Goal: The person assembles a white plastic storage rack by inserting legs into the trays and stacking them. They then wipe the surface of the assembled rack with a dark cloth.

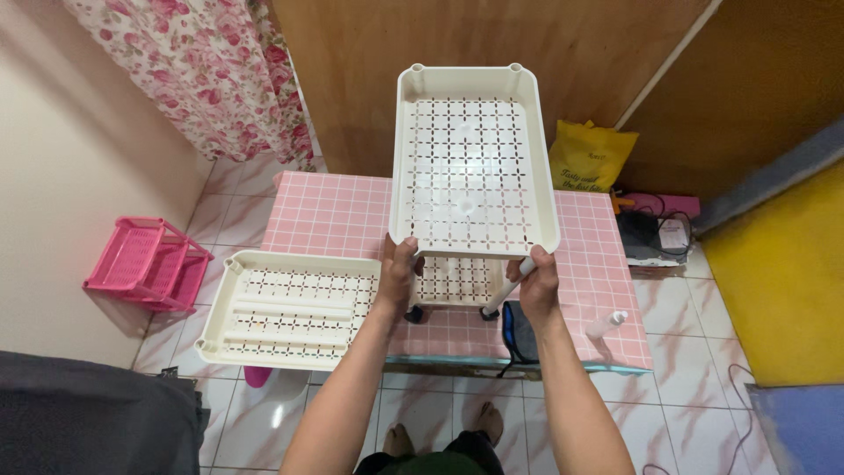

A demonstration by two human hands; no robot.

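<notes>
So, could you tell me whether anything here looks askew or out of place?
Yes: the loose cream tray overhangs the pink table's front-left edge, partly unsupported. A small white bottle lies on its side near the right front edge. Nothing looks spilled or broken.

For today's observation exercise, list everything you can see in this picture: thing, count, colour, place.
rack shelf: one, cream, perforated, held up on posts above the table
loose shelf: one, cream, lying on the table's left edge
table: one, pink tiled top
small rack: one, pink, on the floor at left
bag: one, yellow, against the wooden wall
curtain: one, floral, upper left
small bottle: one, clear, lying on the table at right
left hand: gripping the shelf's near left corner
right hand: gripping a white post under the near right corner
</notes>
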